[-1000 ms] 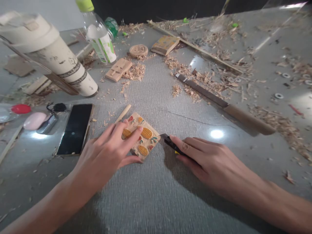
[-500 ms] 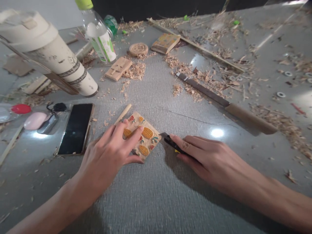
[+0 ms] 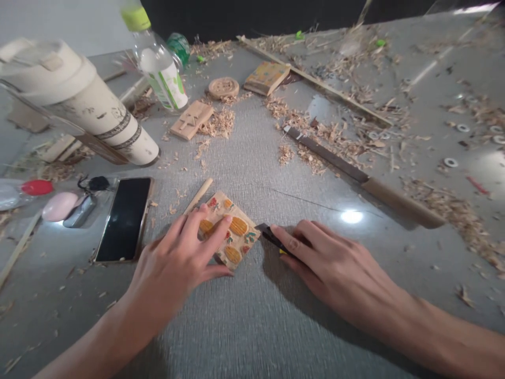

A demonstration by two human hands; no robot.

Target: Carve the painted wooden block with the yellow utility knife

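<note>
A carved, painted wooden block (image 3: pixel 241 239) with orange ovals, red flowers and green leaves lies on the grey cloth-like surface. My left hand (image 3: pixel 183 239) grips it from the left, index finger on its top and thumb along the near edge. My right hand (image 3: pixel 319 250) is closed around a black utility knife (image 3: pixel 272 238), which has a bit of yellow on it. The knife's blade tip meets the block's right corner, though I cannot tell if it cuts in. A thin wooden stick (image 3: pixel 200 193) lies just behind my left fingers.
To the left are a phone (image 3: pixel 124 218), a large cream tumbler (image 3: pixel 98 105) and a plastic bottle (image 3: pixel 163 79). Carved wooden pieces (image 3: pixel 192 120) sit farther back. A long-bladed tool with a wooden handle (image 3: pixel 402 201) lies at right among wood shavings (image 3: pixel 453 218).
The whole view has shifted, so most things appear slightly lower. My left hand still grips the block, and the knife stays at its right corner with hardly any movement.
</note>
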